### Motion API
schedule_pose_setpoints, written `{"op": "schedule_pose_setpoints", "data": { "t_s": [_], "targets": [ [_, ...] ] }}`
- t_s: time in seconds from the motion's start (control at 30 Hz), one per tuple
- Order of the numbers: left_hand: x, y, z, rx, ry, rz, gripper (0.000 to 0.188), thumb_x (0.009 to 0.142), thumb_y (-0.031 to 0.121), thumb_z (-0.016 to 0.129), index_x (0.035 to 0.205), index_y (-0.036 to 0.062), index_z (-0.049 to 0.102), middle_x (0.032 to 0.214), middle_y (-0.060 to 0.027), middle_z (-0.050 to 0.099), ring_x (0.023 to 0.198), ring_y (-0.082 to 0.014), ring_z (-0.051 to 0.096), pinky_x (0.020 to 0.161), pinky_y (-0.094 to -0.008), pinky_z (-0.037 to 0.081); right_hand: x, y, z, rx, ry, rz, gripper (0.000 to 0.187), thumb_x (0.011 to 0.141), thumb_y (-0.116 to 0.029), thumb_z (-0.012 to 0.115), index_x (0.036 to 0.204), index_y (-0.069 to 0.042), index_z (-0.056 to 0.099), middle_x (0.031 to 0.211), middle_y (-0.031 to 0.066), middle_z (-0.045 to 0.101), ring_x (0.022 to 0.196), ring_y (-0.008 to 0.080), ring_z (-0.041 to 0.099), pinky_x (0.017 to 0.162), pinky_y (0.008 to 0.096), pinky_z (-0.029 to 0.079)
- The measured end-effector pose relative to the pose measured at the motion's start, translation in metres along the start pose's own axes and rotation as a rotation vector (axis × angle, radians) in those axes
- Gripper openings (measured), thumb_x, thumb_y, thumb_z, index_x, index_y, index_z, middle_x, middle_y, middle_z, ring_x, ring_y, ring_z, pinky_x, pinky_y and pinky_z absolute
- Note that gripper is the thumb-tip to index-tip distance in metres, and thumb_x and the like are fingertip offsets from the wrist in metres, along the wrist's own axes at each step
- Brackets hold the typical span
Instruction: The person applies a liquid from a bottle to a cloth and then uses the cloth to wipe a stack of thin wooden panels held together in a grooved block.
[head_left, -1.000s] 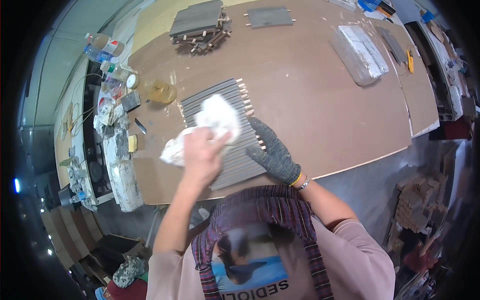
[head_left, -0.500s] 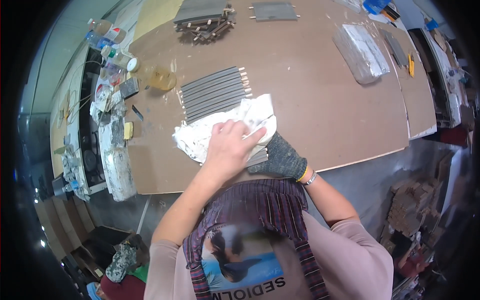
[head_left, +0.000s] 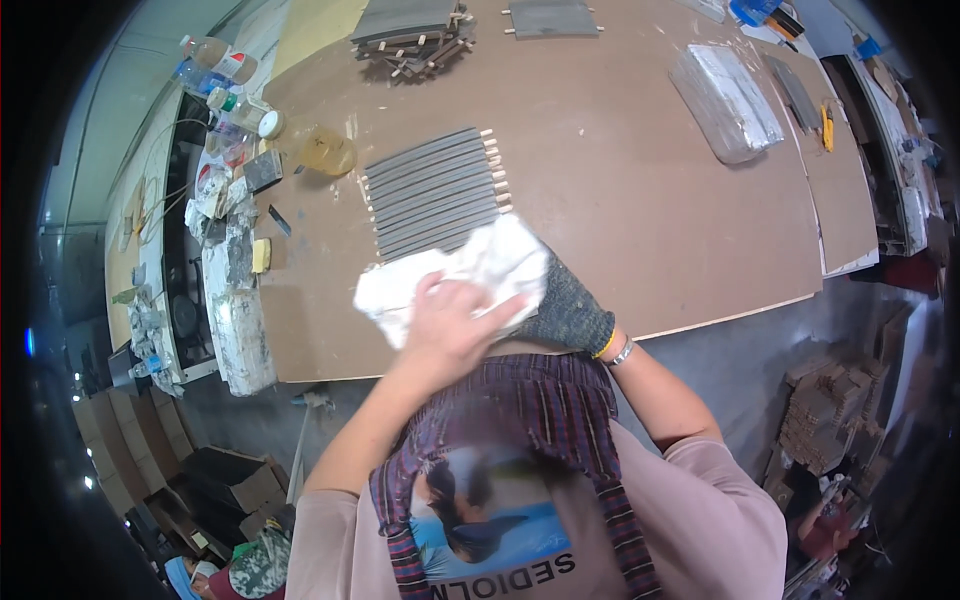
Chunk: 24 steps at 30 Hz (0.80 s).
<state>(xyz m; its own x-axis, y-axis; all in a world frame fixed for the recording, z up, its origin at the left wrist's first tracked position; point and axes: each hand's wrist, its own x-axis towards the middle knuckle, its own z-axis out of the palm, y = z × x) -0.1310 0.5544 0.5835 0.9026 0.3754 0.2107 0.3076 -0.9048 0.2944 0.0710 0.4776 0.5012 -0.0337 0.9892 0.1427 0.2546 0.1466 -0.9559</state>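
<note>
The bare left hand (head_left: pixel 450 330) lies palm down, fingers spread, pressing a crumpled white cloth (head_left: pixel 460 275) onto the near end of a ribbed grey slatted panel with wooden pegs (head_left: pixel 435 190) on the brown board worktop (head_left: pixel 640 200). The left forearm reaches up from the lower edge. The right hand (head_left: pixel 565 310), in a grey knit glove, rests just beside the cloth, partly hidden; its grip cannot be told.
</note>
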Motion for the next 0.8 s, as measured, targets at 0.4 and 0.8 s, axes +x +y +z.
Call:
{"op": "schedule_pose_setpoints", "data": {
  "t_s": [0.4, 0.8],
  "targets": [
    [0.003, 0.013, -0.008, -0.002, 0.117, -0.059, 0.043, 0.075, 0.009, 0.070, 0.115, 0.0227, 0.075, 0.111, -0.0026, 0.065, 0.113, -0.0275, 0.061, 0.085, -0.0438, 0.043, -0.001, -0.003, 0.000, 0.069, 0.059, 0.046, 0.109, 0.073, -0.027, 0.088, 0.157, 0.001, 0.025, 0.160, 0.0229, 0.034, 0.148, 0.0367, 0.034, 0.123, 0.0438, 0.028],
    [-0.038, -0.010, -0.052, -0.083, 0.361, -0.245, 0.034, 0.077, -0.009, 0.062, 0.108, 0.0006, 0.074, 0.113, -0.0182, 0.072, 0.095, -0.0330, 0.069, 0.083, -0.0389, 0.056, 0.003, -0.005, 0.001, -0.140, 0.063, 0.008, 0.113, 0.069, -0.028, 0.090, 0.157, 0.002, 0.026, 0.157, 0.0244, 0.036, 0.147, 0.0391, 0.035, 0.122, 0.0454, 0.029]
  ]
}}
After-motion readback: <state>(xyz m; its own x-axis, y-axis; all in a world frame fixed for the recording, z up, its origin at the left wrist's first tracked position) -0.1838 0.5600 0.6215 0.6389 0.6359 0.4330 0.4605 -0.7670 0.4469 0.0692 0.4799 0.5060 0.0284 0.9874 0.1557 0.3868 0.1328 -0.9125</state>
